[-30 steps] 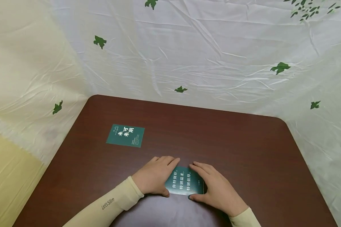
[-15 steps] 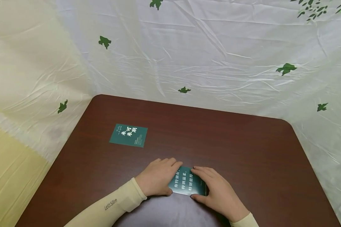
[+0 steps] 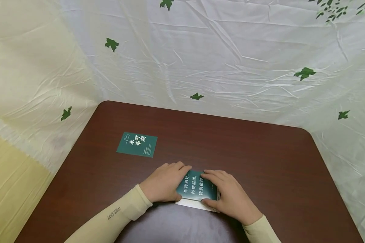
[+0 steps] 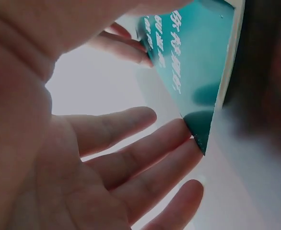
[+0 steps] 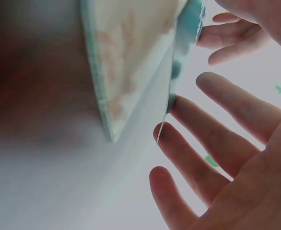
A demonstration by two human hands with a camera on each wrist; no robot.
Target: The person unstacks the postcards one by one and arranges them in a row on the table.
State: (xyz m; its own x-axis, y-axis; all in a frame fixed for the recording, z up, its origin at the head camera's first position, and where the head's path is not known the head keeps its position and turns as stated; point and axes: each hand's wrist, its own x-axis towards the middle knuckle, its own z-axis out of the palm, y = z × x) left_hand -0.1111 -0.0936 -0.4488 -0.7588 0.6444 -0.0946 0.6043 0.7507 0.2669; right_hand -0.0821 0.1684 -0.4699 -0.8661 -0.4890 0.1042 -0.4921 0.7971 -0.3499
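A teal card (image 3: 194, 185) with white lettering lies between the two hands near the table's front edge. My left hand (image 3: 164, 182) holds its left end, thumb at the near edge and fingertips at the far edge. At the other end my right hand (image 3: 229, 195) grips it the same way. A pale layer (image 3: 197, 205) shows as a strip under the card's near edge. In the left wrist view the card (image 4: 198, 52) stands tilted, one corner at the fingertips. The right wrist view shows a pale, teal-edged underlayer (image 5: 131, 57) spread apart from the card held by the fingers.
A second teal card (image 3: 137, 144) with white lettering lies flat on the brown table (image 3: 246, 152), towards the back left. White cloth (image 3: 231, 50) with green leaf shapes hangs behind the table and at its sides. A greyish-purple rounded surface (image 3: 182, 226) is at the front.
Both hands have shifted slightly away from the body with the card. A pale strip now shows below its near edge. The far card has stayed on the table.
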